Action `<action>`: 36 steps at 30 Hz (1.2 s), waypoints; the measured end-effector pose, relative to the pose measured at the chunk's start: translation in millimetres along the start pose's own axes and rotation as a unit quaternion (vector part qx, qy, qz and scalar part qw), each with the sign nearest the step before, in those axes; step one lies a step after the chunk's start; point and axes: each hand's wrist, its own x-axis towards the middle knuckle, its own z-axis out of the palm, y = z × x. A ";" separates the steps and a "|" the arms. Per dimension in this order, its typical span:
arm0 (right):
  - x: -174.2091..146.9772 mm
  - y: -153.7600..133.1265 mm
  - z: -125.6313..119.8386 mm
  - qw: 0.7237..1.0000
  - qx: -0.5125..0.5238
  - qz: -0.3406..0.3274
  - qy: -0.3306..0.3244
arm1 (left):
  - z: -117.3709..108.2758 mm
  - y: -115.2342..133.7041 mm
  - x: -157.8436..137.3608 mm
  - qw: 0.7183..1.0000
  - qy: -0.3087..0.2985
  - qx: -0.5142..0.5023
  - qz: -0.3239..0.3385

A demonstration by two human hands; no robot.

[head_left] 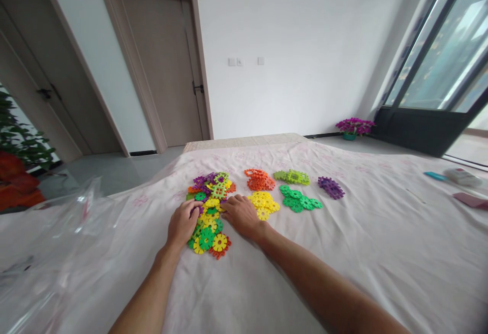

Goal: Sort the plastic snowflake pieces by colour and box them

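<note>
Plainly, in the head view, the mixed pile of plastic pieces (212, 212) lies between the 2 hands, its long axis running away from the person. The left hand (185, 220) rests at its left edge, and the right hand (241, 214) reaches its right edge, so neither is clearly nearer. The left fingers are curled beside purple bits; the right ones are bent downward, back uppermost. Whether either hand grips a piece, I cannot tell, since the fingertips are partly hidden.

Farther right are 5 single-colour groups: an orange group (260, 180), a lime group (293, 177), a yellow group (263, 204), a green group (299, 199) and a purple group (331, 187). The right hand is the closer to all 5, with the yellow group just beside it.

The pieces look like thin, smooth, rigid plastic. Yellow and green ones are round, notched like petals, with a hole in the middle; lime and orange ones look squarer, with toothed edges and open lattices. Beneath them spreads a pale, wrinkled cloth (305, 268) with faint pink flowers. A clear, crumpled, glossy plastic bag (72, 222) lies at the left.
</note>
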 end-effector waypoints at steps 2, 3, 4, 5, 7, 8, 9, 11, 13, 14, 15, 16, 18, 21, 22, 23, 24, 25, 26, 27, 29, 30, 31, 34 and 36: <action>0.7 1.1 0.0 1.000 0.002 0.008 -0.004 | -0.1 1.2 -0.3 1.000 -0.004 -0.007 0.007; 0.9 1.8 0.0 1.000 0.003 0.013 -0.006 | -0.1 1.4 -0.4 1.000 -0.006 -0.009 0.009; 0.9 2.3 0.1 1.000 0.005 0.017 -0.006 | 0.0 1.5 -0.4 1.000 -0.008 -0.010 0.010; 0.9 2.8 0.2 1.000 0.006 0.019 -0.004 | 0.2 1.4 -0.4 1.000 -0.009 -0.011 0.012; 0.7 3.3 0.6 1.000 0.007 0.019 0.009 | 0.7 1.1 -0.2 1.000 -0.009 -0.013 0.016; 0.7 3.3 0.8 1.000 0.006 0.016 0.016 | 1.0 0.9 -0.2 1.000 -0.009 -0.014 0.019; 0.8 3.2 1.0 1.000 0.004 0.012 0.019 | 1.3 0.9 -0.1 1.000 -0.008 -0.016 0.024; 0.9 2.6 1.1 1.000 0.000 0.005 0.014 | 1.6 1.3 -0.1 0.999 -0.007 -0.021 0.031; 0.7 1.8 0.8 1.000 0.000 0.006 0.007 | 1.4 2.3 -0.3 0.999 -0.007 -0.023 0.035; 0.4 1.6 0.3 1.000 0.004 0.007 0.008 | 1.1 2.9 -0.4 0.999 -0.007 -0.024 0.035; 0.0 1.8 -0.4 1.000 0.010 0.010 0.014 | 0.8 3.4 -0.5 0.999 -0.008 -0.024 0.035; -0.4 2.5 -1.2 0.999 0.019 0.015 0.022 | 0.5 3.7 -0.5 0.999 -0.009 -0.025 0.033; -1.1 6.5 -3.8 0.998 0.041 0.036 0.039 | 0.1 3.6 -0.6 0.999 -0.011 -0.026 0.028; -1.7 20.3 -10.3 0.988 0.078 0.103 0.084 | 0.3 1.4 -0.3 0.999 -0.015 -0.031 0.016; -1.9 26.8 -13.3 0.982 0.088 0.128 0.103 | 0.6 0.4 -0.2 0.999 -0.017 -0.033 0.013; -2.3 33.8 -16.5 0.977 0.095 0.150 0.119 | 0.9 -0.6 0.0 0.999 -0.018 -0.035 0.011; -3.0 41.1 -19.8 0.972 0.099 0.168 0.130 | 1.2 -1.4 0.3 0.999 -0.019 -0.038 0.009; -3.9 48.3 -23.0 0.969 0.101 0.180 0.133 | 1.5 -2.1 0.5 0.999 -0.020 -0.040 0.007; -5.1 55.2 -26.0 0.968 0.100 0.189 0.133 | 1.7 -2.6 0.6 0.999 -0.021 -0.041 0.006; -6.5 61.4 -28.6 0.967 0.097 0.197 0.129 | 1.9 -2.8 0.7 0.999 -0.022 -0.041 0.005; -9.6 71.2 -31.8 0.966 0.082 0.214 0.116 | 2.1 -2.8 0.7 0.999 -0.023 -0.042 0.004; -11.2 74.7 -32.5 0.966 0.070 0.223 0.107 | 2.2 -2.6 0.6 0.999 -0.023 -0.042 0.004; -12.8 77.4 -32.6 0.967 0.055 0.231 0.097 | 2.2 -2.4 0.6 0.999 -0.023 -0.042 0.004; -16.8 81.3 -31.0 0.968 0.014 0.243 0.063 | 2.3 -2.2 0.5 0.999 -0.022 -0.044 0.005; -18.7 81.8 -30.1 0.967 -0.003 0.246 0.058 | 2.6 -2.5 0.5 0.999 -0.024 -0.044 0.007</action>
